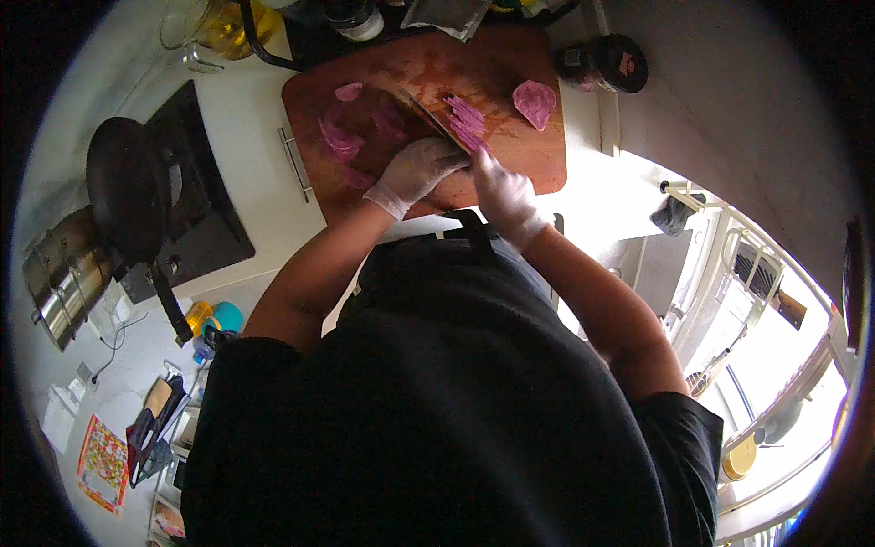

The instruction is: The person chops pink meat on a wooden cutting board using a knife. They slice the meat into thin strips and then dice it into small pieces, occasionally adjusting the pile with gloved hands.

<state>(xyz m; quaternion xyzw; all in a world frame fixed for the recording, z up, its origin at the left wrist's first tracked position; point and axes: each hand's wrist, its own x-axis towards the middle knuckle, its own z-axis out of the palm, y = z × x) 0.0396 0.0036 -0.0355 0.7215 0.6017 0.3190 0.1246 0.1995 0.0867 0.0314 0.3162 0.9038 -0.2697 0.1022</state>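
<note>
My right hand (506, 195), in a thin translucent glove, grips the handle of a kitchen knife (432, 116). Its blade points up and left over a wooden cutting board (499, 65). Along the blade's right side lie thin strips of a purple vegetable (467, 122). My left hand (425, 167), gloved too, rests close against the knife near the handle; its fingertips are partly hidden, so whether it pinches anything is unclear. More purple slices (340, 142) are spread left of the blade, blurred. A larger cut purple piece (534, 104) sits at the board's right.
A dark-lidded jar (618, 63) stands right of the board. Behind the board is a black rack (266, 44) with jars and packets, beside a glass jug of yellow liquid (239, 31). A black frying pan (128, 188) is at left, by a black cooktop (205, 205).
</note>
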